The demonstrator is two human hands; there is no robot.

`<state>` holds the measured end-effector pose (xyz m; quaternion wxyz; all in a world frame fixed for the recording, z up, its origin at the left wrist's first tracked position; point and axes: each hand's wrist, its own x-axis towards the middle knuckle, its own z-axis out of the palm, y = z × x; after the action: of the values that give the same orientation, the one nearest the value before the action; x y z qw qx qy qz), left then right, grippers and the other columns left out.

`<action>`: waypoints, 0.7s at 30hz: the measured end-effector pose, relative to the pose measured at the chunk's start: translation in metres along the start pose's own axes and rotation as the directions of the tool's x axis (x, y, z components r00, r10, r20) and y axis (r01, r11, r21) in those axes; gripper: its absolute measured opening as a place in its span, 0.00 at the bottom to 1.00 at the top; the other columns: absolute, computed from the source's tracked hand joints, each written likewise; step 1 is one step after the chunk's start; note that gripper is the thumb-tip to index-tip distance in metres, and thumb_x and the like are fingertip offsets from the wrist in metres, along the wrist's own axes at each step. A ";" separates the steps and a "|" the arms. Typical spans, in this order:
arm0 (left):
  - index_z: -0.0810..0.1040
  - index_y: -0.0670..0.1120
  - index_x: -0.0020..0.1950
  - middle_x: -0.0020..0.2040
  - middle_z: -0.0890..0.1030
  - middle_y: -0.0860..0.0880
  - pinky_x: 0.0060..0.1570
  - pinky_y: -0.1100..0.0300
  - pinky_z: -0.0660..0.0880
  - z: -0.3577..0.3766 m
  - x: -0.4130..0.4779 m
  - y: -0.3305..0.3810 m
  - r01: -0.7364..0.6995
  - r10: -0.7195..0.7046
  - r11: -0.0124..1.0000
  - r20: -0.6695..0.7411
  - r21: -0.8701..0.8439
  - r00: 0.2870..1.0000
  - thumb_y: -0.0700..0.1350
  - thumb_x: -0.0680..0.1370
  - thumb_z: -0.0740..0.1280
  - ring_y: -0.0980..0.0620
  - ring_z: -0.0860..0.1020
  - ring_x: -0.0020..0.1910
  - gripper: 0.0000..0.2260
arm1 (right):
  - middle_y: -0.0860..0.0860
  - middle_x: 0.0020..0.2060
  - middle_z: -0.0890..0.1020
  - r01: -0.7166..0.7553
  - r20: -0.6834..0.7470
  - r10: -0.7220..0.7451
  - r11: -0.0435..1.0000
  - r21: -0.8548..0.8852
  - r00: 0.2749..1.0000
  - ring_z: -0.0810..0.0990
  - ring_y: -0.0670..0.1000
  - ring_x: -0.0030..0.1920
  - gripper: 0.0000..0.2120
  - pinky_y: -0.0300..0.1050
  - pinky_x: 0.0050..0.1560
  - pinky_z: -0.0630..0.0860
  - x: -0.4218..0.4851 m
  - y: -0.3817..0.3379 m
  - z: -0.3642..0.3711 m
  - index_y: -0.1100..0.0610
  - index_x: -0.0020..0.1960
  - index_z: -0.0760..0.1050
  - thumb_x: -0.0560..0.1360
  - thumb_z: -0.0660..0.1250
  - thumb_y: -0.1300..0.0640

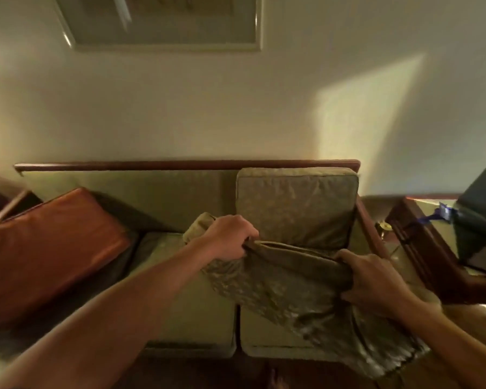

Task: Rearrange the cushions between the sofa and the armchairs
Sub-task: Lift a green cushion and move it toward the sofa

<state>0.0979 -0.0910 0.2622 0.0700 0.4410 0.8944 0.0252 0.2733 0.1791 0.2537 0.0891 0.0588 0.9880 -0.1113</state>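
I hold a patterned olive cushion (300,299) over the right half of the sofa (141,192). My left hand (229,237) grips its upper left edge, and my right hand (373,282) grips its upper right edge. The cushion tilts down toward me and to the right. Behind it, a second patterned olive cushion (295,206) stands upright against the sofa back on the right. An orange-brown cushion (51,248) leans on the sofa's left end.
The sofa has a dark wooden top rail (180,165) and two green seat pads (194,313). A dark wooden side table (421,240) with a dark folded object (477,217) stands at the right. A framed picture (163,23) hangs on the wall above.
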 end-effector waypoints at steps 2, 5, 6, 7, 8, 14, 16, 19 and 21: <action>0.80 0.50 0.46 0.44 0.82 0.52 0.43 0.54 0.76 0.000 -0.002 -0.044 0.089 -0.089 0.996 0.002 0.022 0.996 0.49 0.70 0.73 0.48 0.79 0.46 0.08 | 0.48 0.47 0.84 0.074 -0.003 -0.074 0.997 -0.003 0.997 0.83 0.54 0.48 0.30 0.50 0.44 0.77 0.056 -0.020 0.006 0.43 0.59 0.70 0.57 0.69 0.43; 0.79 0.50 0.44 0.43 0.82 0.52 0.41 0.55 0.75 -0.002 -0.009 -0.105 0.207 -0.207 0.978 -0.002 0.022 0.978 0.50 0.69 0.74 0.48 0.80 0.46 0.08 | 0.48 0.47 0.84 0.168 0.012 -0.168 0.986 0.018 0.986 0.83 0.56 0.48 0.28 0.51 0.44 0.76 0.129 -0.057 0.009 0.44 0.58 0.70 0.58 0.69 0.44; 0.79 0.51 0.45 0.43 0.82 0.52 0.42 0.54 0.75 -0.004 -0.012 -0.124 0.236 -0.236 0.971 -0.002 0.032 0.972 0.50 0.69 0.74 0.48 0.80 0.46 0.08 | 0.48 0.47 0.84 0.198 0.015 -0.199 0.980 0.024 0.980 0.82 0.56 0.48 0.27 0.51 0.44 0.76 0.151 -0.071 0.011 0.44 0.58 0.71 0.59 0.69 0.44; 0.79 0.51 0.45 0.43 0.82 0.52 0.43 0.54 0.76 -0.005 -0.015 -0.144 0.264 -0.264 0.964 -0.006 0.033 0.965 0.50 0.70 0.74 0.48 0.80 0.46 0.08 | 0.48 0.48 0.84 0.226 0.018 -0.226 0.974 0.031 0.974 0.82 0.56 0.48 0.27 0.51 0.45 0.77 0.172 -0.086 0.012 0.45 0.58 0.71 0.60 0.70 0.45; 0.79 0.51 0.46 0.44 0.82 0.52 0.44 0.53 0.76 -0.005 -0.019 -0.164 0.290 -0.289 0.957 -0.010 0.029 0.957 0.51 0.70 0.74 0.49 0.80 0.46 0.08 | 0.49 0.47 0.84 0.244 0.017 -0.245 0.969 0.037 0.969 0.82 0.56 0.48 0.26 0.51 0.45 0.77 0.191 -0.101 0.013 0.45 0.58 0.71 0.61 0.70 0.45; 0.80 0.52 0.48 0.45 0.82 0.54 0.43 0.56 0.72 0.000 -0.032 -0.289 0.378 -0.378 0.926 -0.014 0.017 0.926 0.51 0.71 0.74 0.51 0.79 0.47 0.09 | 0.50 0.42 0.83 0.323 0.014 -0.325 0.944 0.061 0.946 0.82 0.56 0.43 0.22 0.50 0.41 0.77 0.300 -0.191 0.029 0.47 0.56 0.70 0.64 0.71 0.47; 0.81 0.52 0.49 0.45 0.82 0.53 0.44 0.56 0.74 0.002 -0.034 -0.334 0.387 -0.387 0.922 0.004 0.018 0.922 0.52 0.71 0.74 0.51 0.79 0.47 0.09 | 0.48 0.39 0.81 0.341 0.002 -0.341 0.939 0.048 0.940 0.82 0.55 0.40 0.21 0.48 0.38 0.75 0.334 -0.223 0.036 0.46 0.53 0.68 0.64 0.72 0.48; 0.80 0.52 0.49 0.46 0.82 0.53 0.46 0.54 0.76 0.006 -0.032 -0.401 0.393 -0.393 0.919 0.028 0.013 0.919 0.52 0.70 0.74 0.50 0.80 0.48 0.10 | 0.48 0.38 0.80 0.324 0.001 -0.324 0.944 0.055 0.946 0.81 0.54 0.40 0.19 0.49 0.38 0.75 0.379 -0.267 0.045 0.46 0.51 0.67 0.66 0.73 0.48; 0.80 0.53 0.50 0.46 0.82 0.53 0.45 0.54 0.76 0.005 -0.028 -0.441 0.394 -0.393 0.919 0.057 0.007 0.918 0.52 0.71 0.74 0.49 0.80 0.48 0.10 | 0.48 0.39 0.81 0.312 0.004 -0.313 0.948 0.060 0.950 0.81 0.55 0.41 0.18 0.49 0.39 0.75 0.409 -0.291 0.048 0.46 0.51 0.67 0.66 0.72 0.47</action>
<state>-0.2312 -0.3819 0.2129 0.1000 0.2527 0.9624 -0.0001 -0.1583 -0.0742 0.1916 0.0753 -0.0967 0.9806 -0.1533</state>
